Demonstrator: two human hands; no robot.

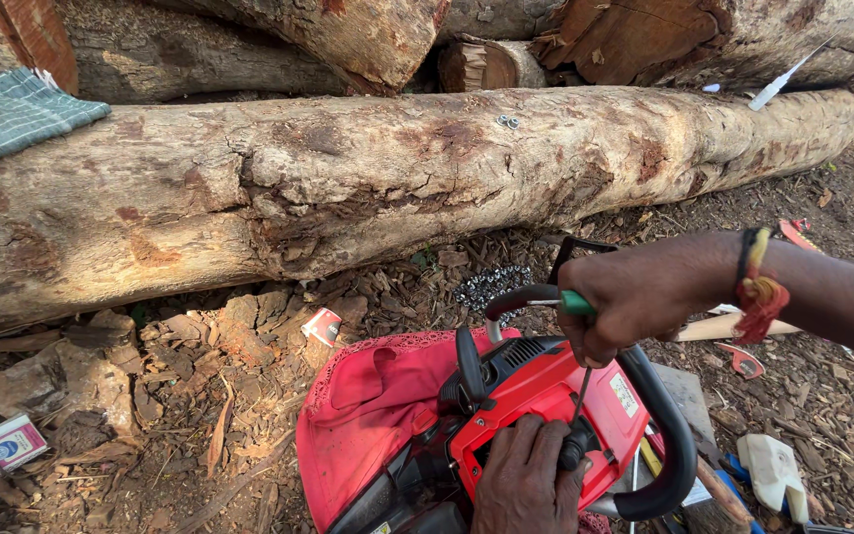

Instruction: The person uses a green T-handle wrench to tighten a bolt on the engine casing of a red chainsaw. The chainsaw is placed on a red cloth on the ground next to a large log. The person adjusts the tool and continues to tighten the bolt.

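Observation:
A red chainsaw body (536, 396) with a black handle bar lies on a red cloth (368, 415) on the bark-strewn ground. My right hand (635, 297) is shut on a green-handled screwdriver (577, 304), whose thin shaft points down at the saw's top. My left hand (524, 480) rests on the saw body, fingers pressed beside a black knob near the shaft's tip. A loose saw chain (491, 285) lies just behind the saw.
A long thick log (348, 188) lies across the ground, with more logs stacked behind it. A checked cloth (7, 117) lies at the log's left end. A small carton (9, 444) sits at lower left. A white container (771, 473) sits at lower right.

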